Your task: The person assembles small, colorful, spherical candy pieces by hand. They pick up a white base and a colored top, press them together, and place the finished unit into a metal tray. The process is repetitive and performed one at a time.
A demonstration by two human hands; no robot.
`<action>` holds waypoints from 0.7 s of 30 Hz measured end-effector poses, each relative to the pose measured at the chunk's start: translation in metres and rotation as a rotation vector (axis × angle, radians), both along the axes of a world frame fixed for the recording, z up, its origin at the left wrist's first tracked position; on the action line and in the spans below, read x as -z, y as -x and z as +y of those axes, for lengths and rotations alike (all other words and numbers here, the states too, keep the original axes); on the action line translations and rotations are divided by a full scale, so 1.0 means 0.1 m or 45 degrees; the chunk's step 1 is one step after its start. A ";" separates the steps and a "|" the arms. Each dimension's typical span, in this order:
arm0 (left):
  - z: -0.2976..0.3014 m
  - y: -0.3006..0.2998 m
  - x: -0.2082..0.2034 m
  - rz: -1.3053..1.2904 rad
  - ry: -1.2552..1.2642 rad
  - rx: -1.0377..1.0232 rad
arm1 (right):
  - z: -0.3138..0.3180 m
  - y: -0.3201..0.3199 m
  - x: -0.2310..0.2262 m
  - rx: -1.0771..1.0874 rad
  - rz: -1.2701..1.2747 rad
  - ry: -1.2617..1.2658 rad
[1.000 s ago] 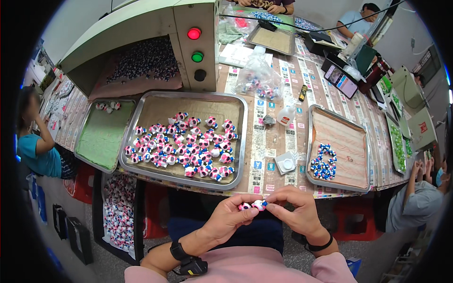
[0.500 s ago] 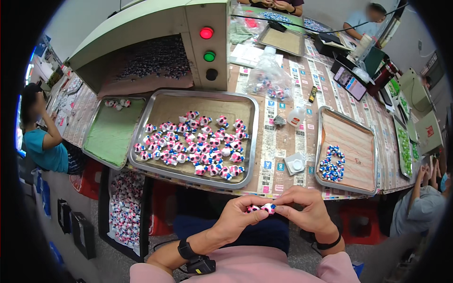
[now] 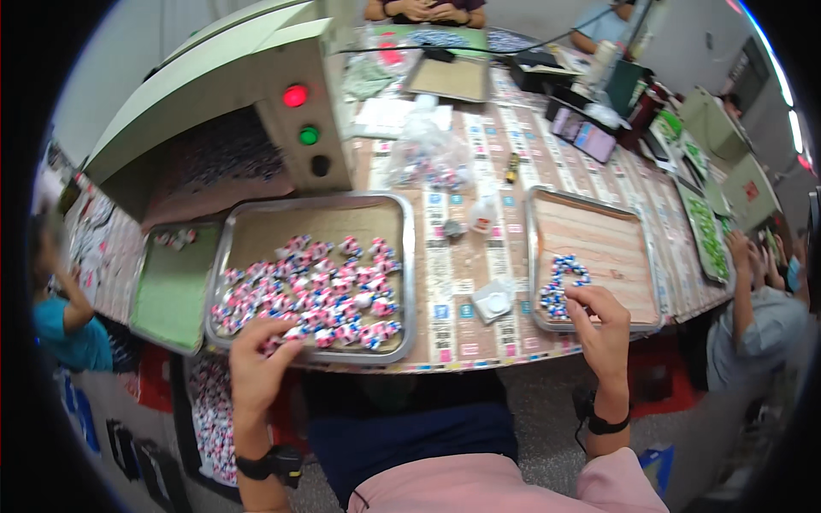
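Observation:
My left hand (image 3: pixel 261 350) is at the near edge of a large metal tray (image 3: pixel 409 282), thumb and forefinger closed around a small pink, white and blue figurine (image 3: pixel 273 344). The picture is slightly blurred there. Many similar figurines (image 3: pixel 329 286) lie crowded on the tray's brown lining. Over to the right, my right hand (image 3: pixel 603 325) reaches into a smaller metal tray (image 3: pixel 654 295) lined with pinkish sheet. Its thumb and forefinger are pinched at the edge of a cluster of small blue-and-white pieces (image 3: pixel 560 274); the fingers hide whatever is between them.
A green-lined tray (image 3: pixel 171 286) stands left, beside an oven-like machine (image 3: pixel 231 111) with a red light. Between the main trays are a white round item (image 3: pixel 493 300), a small bottle (image 3: pixel 483 215) and a plastic bag (image 3: pixel 432 158). A bin of figurines (image 3: pixel 214 419) is below. Other people sit around.
My hands were together in front of me, holding a figurine and a small piece. They have parted, the left to the figurine tray, the right to the blue-and-white pieces. The view has shifted.

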State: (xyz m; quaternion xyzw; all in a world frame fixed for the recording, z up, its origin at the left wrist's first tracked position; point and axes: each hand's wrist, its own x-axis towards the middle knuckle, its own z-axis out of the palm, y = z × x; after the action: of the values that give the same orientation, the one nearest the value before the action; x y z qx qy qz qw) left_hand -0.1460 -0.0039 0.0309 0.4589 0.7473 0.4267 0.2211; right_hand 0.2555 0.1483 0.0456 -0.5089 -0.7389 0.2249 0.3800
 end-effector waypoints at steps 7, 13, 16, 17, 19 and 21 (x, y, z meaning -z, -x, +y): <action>0.04 0.06 0.10 0.311 -0.030 0.011 | 0.25 -0.30 0.26 -0.021 -0.337 -0.054; 0.00 -0.01 0.08 -0.038 -0.165 0.013 | 0.26 -0.10 0.31 -0.044 -0.452 0.007; -0.04 -0.27 -0.06 -0.968 -0.147 0.021 | 0.27 -0.06 0.33 -0.059 -0.500 -0.035; -0.04 -0.32 -0.04 -1.104 -0.147 0.080 | 0.27 -0.05 0.32 -0.059 -0.514 -0.043; -0.02 -0.53 -0.10 -1.210 -0.106 0.121 | 0.31 -0.06 0.27 -0.066 -0.497 0.110; -0.01 -0.65 -0.09 -1.402 -0.107 0.240 | 0.33 -0.07 0.23 -0.083 -0.494 0.180</action>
State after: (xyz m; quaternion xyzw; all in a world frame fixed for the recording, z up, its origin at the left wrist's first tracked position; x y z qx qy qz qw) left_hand -0.0806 -0.0052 0.0401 0.2414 0.4596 0.6113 0.5973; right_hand 0.2621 0.1812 0.0222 -0.5439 -0.7967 0.1860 0.1865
